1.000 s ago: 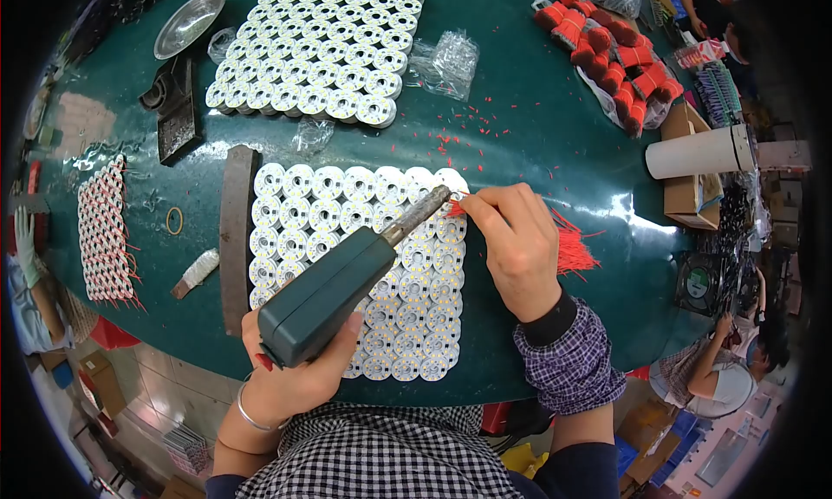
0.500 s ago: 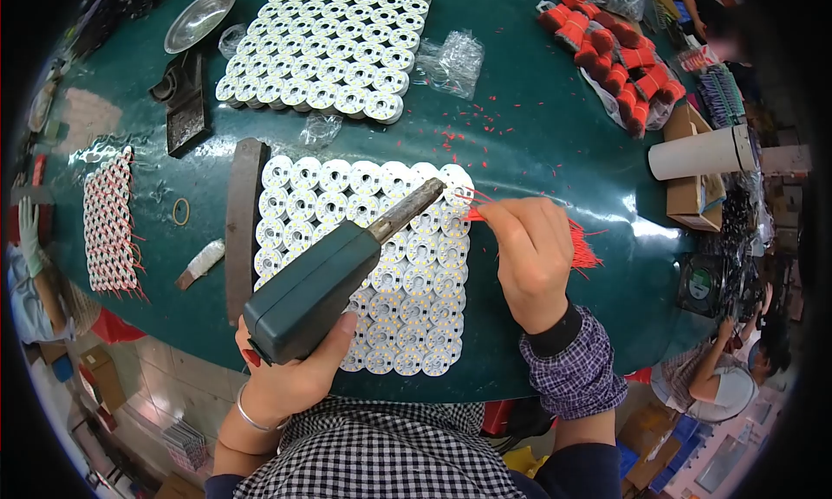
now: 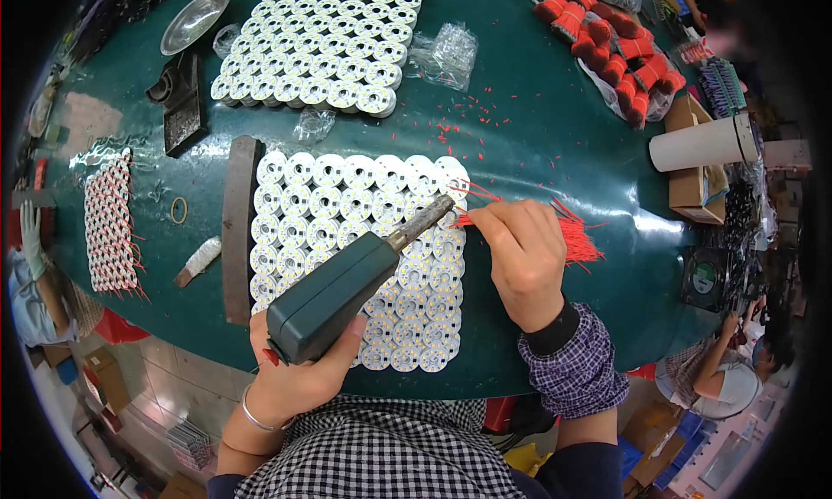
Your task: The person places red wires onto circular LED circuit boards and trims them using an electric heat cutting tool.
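Iron (image 3: 334, 291): left hand (image 3: 302, 373) grips it; tip (image 3: 443, 204) shifted toward table's (image 3: 637, 313) near edge.
Wires (image 3: 465, 217): right hand (image 3: 527, 263) pinches some, following.
Discs (image 3: 414, 276): apparently on to the next.

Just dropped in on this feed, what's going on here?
A person's left hand grips a dark green tool, its metal tip over the right side of a panel of round white boards. The right hand pinches red wires near that tip; I can't tell whether they touch. More red strands fan out beyond the right hand.
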Demonstrator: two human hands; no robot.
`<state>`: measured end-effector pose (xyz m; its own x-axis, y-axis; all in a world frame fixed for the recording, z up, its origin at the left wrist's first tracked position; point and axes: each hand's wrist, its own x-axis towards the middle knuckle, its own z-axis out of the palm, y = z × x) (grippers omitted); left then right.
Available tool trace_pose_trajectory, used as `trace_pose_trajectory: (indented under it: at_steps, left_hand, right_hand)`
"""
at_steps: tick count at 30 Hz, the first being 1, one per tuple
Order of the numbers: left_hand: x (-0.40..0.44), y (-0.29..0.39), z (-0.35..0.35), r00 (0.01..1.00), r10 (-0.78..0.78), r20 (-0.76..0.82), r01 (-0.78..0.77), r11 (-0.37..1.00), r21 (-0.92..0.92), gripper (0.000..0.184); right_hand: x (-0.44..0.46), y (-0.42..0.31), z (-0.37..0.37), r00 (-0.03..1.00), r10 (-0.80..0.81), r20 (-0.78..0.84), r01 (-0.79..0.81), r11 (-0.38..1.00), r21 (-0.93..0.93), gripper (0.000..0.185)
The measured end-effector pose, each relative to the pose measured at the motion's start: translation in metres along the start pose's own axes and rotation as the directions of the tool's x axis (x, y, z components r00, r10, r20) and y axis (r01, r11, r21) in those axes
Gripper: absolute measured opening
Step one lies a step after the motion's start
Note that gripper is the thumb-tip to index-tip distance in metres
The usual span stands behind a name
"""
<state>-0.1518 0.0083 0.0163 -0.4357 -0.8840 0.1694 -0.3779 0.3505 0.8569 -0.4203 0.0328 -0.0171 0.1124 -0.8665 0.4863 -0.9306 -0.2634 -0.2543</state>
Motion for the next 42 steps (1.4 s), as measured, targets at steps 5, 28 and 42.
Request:
trace_pose_trajectory:
  at_steps: [5,28,42]
  left_hand:
    - [-0.002,-0.003,-0.003,0.99,0.101,0.094,-0.118,0.972,0.202,0.019]
    - [-0.019,-0.003,-0.008,1.0,-0.001,0.025,0.001,1.0,0.018,0.033]
    - [-0.016,-0.004,-0.006,0.999,-0.04,0.004,0.039,0.999,0.011,0.022]
  right_hand:
    - [-0.001,-0.001,-0.001,1.0,0.007,0.016,-0.006,1.0,-0.004,0.024]
    - [-0.003,-0.004,0.0,0.999,0.039,0.01,-0.039,0.999,-0.029,0.025]
    - [-0.004,-0.011,0.008,0.997,-0.043,-0.062,0.045,0.998,0.034,0.029]
